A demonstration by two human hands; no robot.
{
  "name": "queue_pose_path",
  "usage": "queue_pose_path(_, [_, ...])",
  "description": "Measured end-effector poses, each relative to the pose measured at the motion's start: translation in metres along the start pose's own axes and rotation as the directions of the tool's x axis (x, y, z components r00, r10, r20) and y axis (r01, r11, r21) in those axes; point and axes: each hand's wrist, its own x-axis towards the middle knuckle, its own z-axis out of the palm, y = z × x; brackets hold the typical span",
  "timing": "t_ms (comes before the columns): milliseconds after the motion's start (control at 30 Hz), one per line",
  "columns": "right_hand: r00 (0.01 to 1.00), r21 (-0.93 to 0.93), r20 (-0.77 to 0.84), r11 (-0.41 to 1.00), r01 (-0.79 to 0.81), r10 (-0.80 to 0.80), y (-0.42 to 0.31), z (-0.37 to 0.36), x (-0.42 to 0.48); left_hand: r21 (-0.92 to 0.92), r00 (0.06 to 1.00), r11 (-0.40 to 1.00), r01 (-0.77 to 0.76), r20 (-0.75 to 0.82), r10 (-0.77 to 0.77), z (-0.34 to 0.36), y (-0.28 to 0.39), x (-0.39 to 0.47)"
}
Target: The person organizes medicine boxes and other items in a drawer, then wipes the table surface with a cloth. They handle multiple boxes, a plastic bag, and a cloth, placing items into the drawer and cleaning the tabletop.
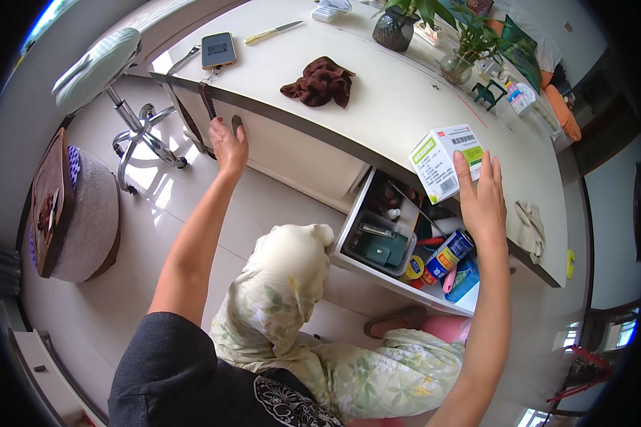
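Note:
My right hand (483, 200) is on a white and green cardboard carton (448, 160) at the desk's front edge, above an open drawer. Its thumb lies over the printed face and its fingers reach along the right side. At the desk's left part, my left hand (228, 147) is beside a dark drawer handle (237, 123). Its fingertips meet the lower end of a dark wrist strap (207, 99) hanging from a smartphone (218, 50); whether they grip it is unclear. Inside the drawer (347, 235) are a clear plastic box (382, 243), a blue and yellow can (448, 256) and a pink-handled item (450, 280).
On the desk (267, 69) lie a yellow-handled knife (272, 32) and a crumpled brown cloth (320, 82). Glass vases (395, 31) with plants stand at the back. A beige cloth (530, 230) lies at right. A wheeled stool (133, 112) and a round pouf (91, 213) stand left.

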Motion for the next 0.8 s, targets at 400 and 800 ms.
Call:
queue_pose_path(400, [0.893,0.241,0.287,0.928,0.283,-0.347,-0.019,-0.025,0.027,-0.125,0.958,0.967,-0.224,0.152,0.242,0.003,-0.032,0.017])
queue_pose_path(800, [0.877,0.2,0.279,0.916,0.346,-0.392,-0.041,-0.014,0.035,-0.193,0.937,0.958,-0.213,0.236,0.256,-0.013,-0.038,0.014])
